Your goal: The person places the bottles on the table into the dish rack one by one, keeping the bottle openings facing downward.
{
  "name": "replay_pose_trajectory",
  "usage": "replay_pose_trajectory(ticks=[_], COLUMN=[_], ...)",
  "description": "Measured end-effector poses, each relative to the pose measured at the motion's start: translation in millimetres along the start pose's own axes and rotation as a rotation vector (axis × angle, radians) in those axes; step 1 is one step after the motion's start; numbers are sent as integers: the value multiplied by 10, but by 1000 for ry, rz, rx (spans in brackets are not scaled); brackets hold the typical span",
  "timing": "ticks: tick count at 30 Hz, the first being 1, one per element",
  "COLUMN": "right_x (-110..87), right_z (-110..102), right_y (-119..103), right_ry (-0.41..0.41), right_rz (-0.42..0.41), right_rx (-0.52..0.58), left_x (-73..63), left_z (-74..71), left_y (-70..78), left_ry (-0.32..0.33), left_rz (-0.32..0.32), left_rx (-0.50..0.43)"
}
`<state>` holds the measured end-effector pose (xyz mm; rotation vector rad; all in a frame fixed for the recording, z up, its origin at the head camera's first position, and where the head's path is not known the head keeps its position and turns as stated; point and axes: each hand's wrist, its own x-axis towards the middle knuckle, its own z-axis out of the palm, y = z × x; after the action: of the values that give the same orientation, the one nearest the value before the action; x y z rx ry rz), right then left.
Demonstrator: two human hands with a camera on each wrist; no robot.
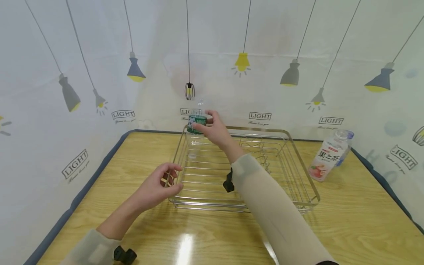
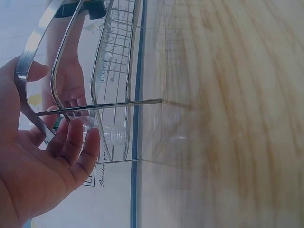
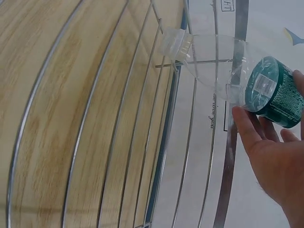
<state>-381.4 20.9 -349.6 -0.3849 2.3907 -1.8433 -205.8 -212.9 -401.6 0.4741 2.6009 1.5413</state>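
Head view: from above, forward-down. Wrist views: close, rolled sideways, sharing rack (image 3: 228, 166) and bottle (image 3: 285, 99).

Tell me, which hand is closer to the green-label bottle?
Right. The right hand grips the bottle around its label; the left hand is apart from it, at the wire rack's left side.

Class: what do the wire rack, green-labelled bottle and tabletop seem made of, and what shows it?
Wire rack: metal, probably steel, polished; bright highlights run along its bars.
Green-labelled bottle: likely plastic, clear and glossy; the rack shows through it.
Tabletop: wood or wood-look laminate, glossy; it shows grain and a bright reflection.
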Motion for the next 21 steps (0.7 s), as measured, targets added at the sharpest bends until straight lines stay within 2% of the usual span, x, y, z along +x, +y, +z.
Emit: replay_pose_trajectory(ticks=[9, 21], right_x=[6, 14], right_z=[3, 41], right_y=[46, 103], right_ry=[10, 34], right_rz=[2, 21], right_rx=[-6, -66], left_x=[-3, -9], left_z=[-7, -18], left_y=[1, 23], left_ry=[-9, -15], left_rz=[-4, -5], left_rx=[9, 2])
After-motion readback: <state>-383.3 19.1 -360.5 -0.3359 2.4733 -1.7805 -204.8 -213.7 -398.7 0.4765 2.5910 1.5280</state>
